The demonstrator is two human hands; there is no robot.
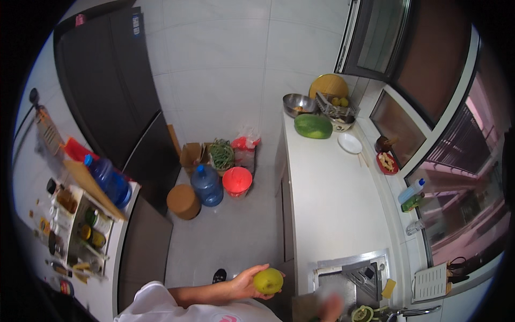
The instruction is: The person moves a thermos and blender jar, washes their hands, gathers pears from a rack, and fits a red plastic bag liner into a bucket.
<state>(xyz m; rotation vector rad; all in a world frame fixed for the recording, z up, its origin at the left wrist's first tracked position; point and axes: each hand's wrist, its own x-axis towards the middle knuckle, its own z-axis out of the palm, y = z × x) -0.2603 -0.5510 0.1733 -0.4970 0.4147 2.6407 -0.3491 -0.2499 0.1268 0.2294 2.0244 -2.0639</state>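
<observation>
In my left hand (pixel 244 283) I hold a round yellow-green fruit (pixel 268 281), its dimpled end showing, in front of my white shirt. My right hand (pixel 332 307), blurred, is over the near left part of the steel sink (pixel 350 259). A flat brownish thing (pixel 304 308) lies beside that hand; I cannot tell whether the hand grips it. Inside the sink is a dark grey slotted tray (pixel 363 277). A yellow sponge (pixel 388 288) sits on the sink's right edge, near the faucet (pixel 420 310) and a light green round item (pixel 362 314).
The white counter (pixel 334 201) carries a watermelon (pixel 313 126), a white plate (pixel 350 143) and a steel bowl (pixel 298 105). A knife holder (pixel 430 283) stands right of the sink. Across the floor are a red bucket (pixel 237 181), a blue water jug (pixel 207 187) and a brown stool (pixel 183 201).
</observation>
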